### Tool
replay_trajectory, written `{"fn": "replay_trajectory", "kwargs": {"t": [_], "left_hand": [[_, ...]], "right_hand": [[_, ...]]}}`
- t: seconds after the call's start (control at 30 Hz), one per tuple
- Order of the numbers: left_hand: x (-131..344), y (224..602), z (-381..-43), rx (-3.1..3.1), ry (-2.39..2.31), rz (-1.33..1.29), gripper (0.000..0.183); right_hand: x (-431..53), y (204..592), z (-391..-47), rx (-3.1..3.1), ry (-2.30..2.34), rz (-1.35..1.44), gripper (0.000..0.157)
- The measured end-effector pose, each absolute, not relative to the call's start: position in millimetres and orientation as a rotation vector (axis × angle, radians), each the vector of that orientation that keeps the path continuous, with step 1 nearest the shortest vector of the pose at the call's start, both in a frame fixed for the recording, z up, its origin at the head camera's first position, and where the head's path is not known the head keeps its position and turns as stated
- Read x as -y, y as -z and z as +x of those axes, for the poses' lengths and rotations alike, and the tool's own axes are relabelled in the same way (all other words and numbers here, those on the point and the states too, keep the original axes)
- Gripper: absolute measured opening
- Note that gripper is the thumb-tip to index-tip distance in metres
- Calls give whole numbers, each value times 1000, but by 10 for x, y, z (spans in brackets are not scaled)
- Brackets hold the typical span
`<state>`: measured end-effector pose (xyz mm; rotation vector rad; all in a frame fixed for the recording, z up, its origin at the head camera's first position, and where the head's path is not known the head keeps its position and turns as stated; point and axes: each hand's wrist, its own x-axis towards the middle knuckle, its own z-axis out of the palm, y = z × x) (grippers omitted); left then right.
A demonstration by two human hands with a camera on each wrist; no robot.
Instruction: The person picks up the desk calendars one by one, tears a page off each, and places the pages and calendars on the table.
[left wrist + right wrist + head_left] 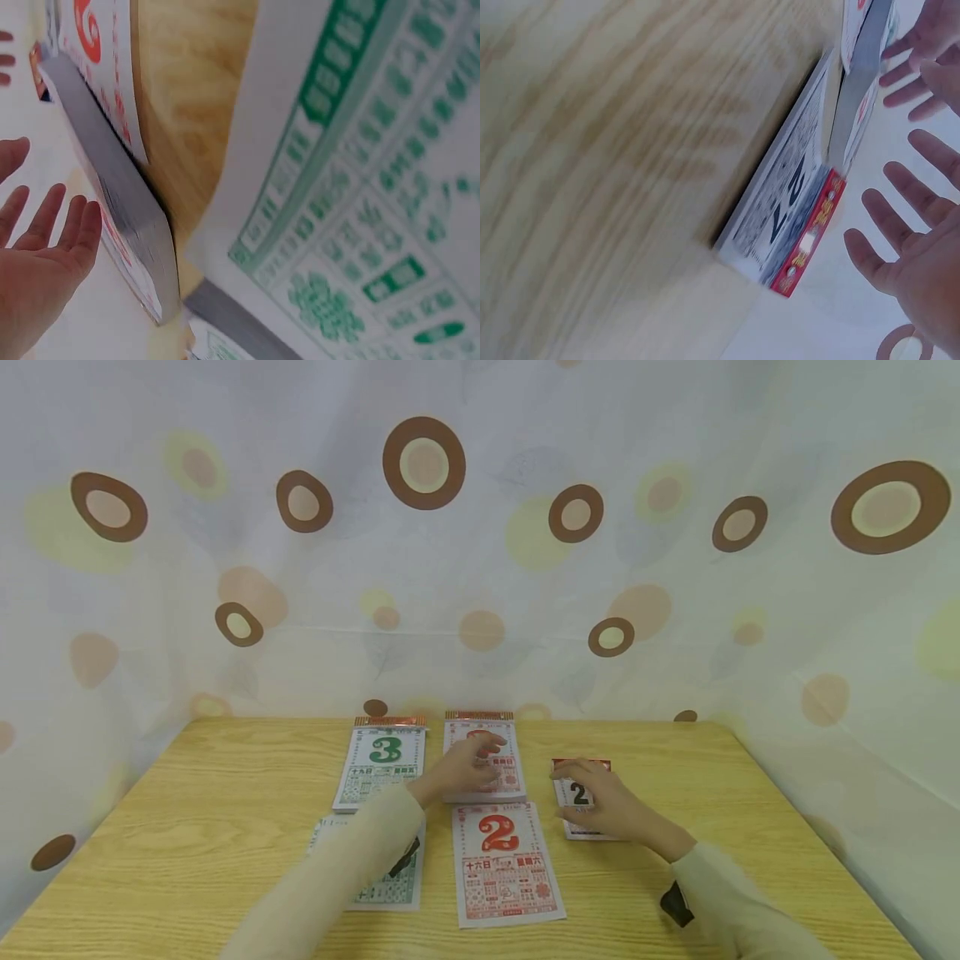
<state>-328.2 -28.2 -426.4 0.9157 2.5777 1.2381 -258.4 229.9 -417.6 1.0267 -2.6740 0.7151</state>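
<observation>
My left hand [459, 770] is over a tear-off calendar [512, 768] with red print, covering part of its number. The left wrist view shows this hand's fingers [86, 225] loosely spread beside the calendar's thick grey page edge, with nothing in them. Above a smaller tear-off calendar [776, 199] with a red and gold header and a black 27 is my right hand [615, 806]. Its fingers [889, 217] are spread and hold nothing in the right wrist view. A loose sheet [501, 868] with a red 2 lies in front of the middle calendar.
Left of the middle calendar lies another tear-off calendar [384, 764] with a green 3. A green-printed sheet [401, 889] in front of it is partly hidden by my left sleeve [337, 868]. Behind the wooden table [247, 827] hangs a white curtain [480, 552] with round patterns.
</observation>
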Motion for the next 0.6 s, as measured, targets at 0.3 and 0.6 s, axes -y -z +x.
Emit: {"fn": "replay_trajectory", "kwargs": {"t": [0.3, 0.6], "left_hand": [[43, 4267, -3090, -2570, -1172, 959, 44], [-188, 4293, -3015, -2618, -1157, 985, 42]], "right_hand": [[-2569, 4212, -2739, 2732, -764, 821, 40], [-2753, 4240, -2852, 2800, -783, 629, 38]]}}
